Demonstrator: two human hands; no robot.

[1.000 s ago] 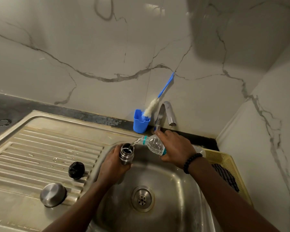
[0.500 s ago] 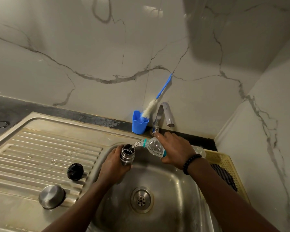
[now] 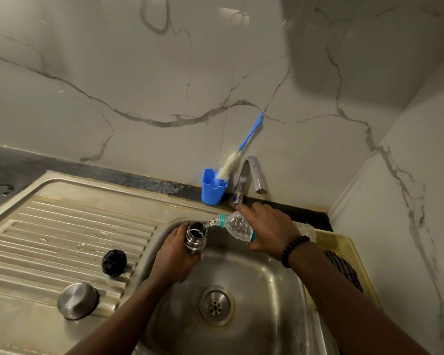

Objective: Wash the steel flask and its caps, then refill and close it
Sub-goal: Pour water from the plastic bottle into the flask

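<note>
Right now you are on the refill step: your left hand (image 3: 173, 254) grips the steel flask (image 3: 194, 238) upright over the sink (image 3: 256, 283), while your right hand (image 3: 265, 230) wraps around a tilted plastic bottle (image 3: 237, 225) whose mouth sends a thin stream into the flask's open neck. Both caps wait on the draining board to the left of your left hand, the black inner cap (image 3: 114, 262) nearer, the steel outer cap (image 3: 77, 301) further out. Next, you likely level the bottle once the flask fills, then reach for the black cap first.
</note>
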